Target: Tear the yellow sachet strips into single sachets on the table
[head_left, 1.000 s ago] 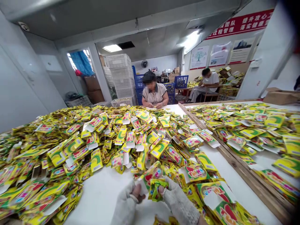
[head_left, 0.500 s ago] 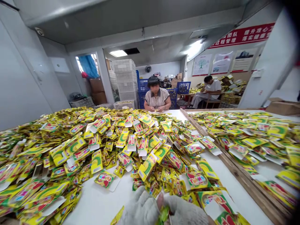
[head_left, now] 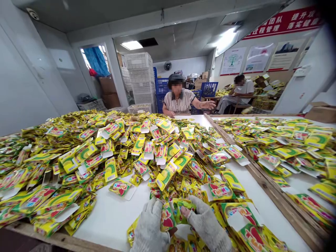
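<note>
My left hand, in a grey-white knit glove, is closed on a small yellow and green printed box near the table's front edge. Beside it, my right hand, gloved alike with a bare thumb tip showing, pinches a small green and yellow sachet close against the box. Part of the box is hidden by the left fingers. Loose yellow sachets lie under and between my hands. Just to the right are several flat open boxes with white flaps.
A large heap of boxes and sachets covers the left and middle of the white table. A wooden divider strip separates more boxes on the right. Across the table sits a person; another sits farther back.
My hands have come up from the bottom edge, and the box and sachet now show between them. The person across has stretched an arm out towards the picture's right. The view has tilted down slightly.
</note>
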Action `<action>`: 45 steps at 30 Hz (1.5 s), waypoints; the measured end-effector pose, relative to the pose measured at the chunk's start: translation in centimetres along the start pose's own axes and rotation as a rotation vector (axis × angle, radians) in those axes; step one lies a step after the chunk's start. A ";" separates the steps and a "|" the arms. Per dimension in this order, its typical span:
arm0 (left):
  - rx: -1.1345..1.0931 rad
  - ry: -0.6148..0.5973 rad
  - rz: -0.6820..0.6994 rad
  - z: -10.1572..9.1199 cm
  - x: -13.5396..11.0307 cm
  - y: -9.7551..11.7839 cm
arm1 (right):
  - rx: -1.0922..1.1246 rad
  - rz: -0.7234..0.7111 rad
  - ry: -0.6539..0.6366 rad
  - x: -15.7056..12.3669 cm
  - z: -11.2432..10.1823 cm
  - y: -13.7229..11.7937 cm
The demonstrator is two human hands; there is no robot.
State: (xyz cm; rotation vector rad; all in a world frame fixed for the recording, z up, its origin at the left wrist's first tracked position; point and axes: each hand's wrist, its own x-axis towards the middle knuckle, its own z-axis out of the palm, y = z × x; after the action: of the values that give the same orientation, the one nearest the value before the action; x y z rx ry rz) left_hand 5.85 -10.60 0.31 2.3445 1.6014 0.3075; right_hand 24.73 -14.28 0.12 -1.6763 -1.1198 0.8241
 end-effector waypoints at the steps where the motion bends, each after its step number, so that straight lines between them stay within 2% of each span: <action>1: -0.008 -0.005 -0.005 -0.1 0.0 -0.1 | -0.014 -0.035 -0.034 0.1 -0.3 -0.1; 5: -0.047 -0.034 -0.014 -0.6 -0.1 -0.5 | -0.046 -0.097 -0.254 0.3 -1.5 -1.0; 10: -0.087 -0.052 0.057 -0.5 -0.1 -1.2 | 0.007 -0.075 -0.363 0.2 -2.4 -2.0; 14: -0.060 -0.117 0.100 -0.5 -0.4 -1.0 | -0.033 -0.148 -0.517 0.5 -2.6 -2.4; 16: -0.031 -0.160 0.113 -0.5 -0.5 -0.6 | -0.142 -0.197 -0.482 0.6 -2.4 -2.4; 19: 0.005 -0.178 0.096 -0.3 -0.4 0.1 | -0.333 -0.214 -0.271 0.6 -1.7 -2.3; 21: 0.008 -0.155 0.083 -0.1 -0.4 0.4 | -0.400 -0.203 -0.185 0.4 -1.0 -2.4; 25: -0.022 -0.117 0.075 0.3 -0.3 0.5 | -0.347 -0.186 -0.227 -0.1 0.0 -2.5; 27: -0.034 -0.099 0.081 0.4 -0.3 0.4 | -0.316 -0.152 -0.195 -0.3 0.2 -2.5; 29: -0.042 -0.076 0.083 0.5 -0.4 0.2 | -0.263 -0.106 -0.161 -0.5 0.1 -2.4; 33: -0.038 -0.069 0.069 0.9 -0.5 -0.1 | -0.122 -0.060 -0.183 -1.0 -0.4 -1.4; 37: -0.012 -0.130 0.119 1.5 -0.7 -0.3 | -0.292 -0.145 -0.056 -1.4 0.0 -0.8; 40: 0.003 -0.134 0.140 1.7 -0.9 -0.3 | -0.288 -0.169 -0.080 -1.2 0.9 -0.9; 42: 0.010 -0.107 0.109 1.6 -1.0 -0.3 | -0.191 -0.127 -0.141 -1.0 1.1 -1.0; 45: 0.006 -0.088 0.051 1.1 -0.9 0.0 | 0.101 0.030 -0.180 -1.4 0.4 -1.3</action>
State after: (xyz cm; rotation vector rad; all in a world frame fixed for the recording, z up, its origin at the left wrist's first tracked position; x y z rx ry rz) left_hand 5.87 -11.59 -0.76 2.3714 1.5069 0.2071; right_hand 23.47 -15.21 1.26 -1.5624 -1.1568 1.0509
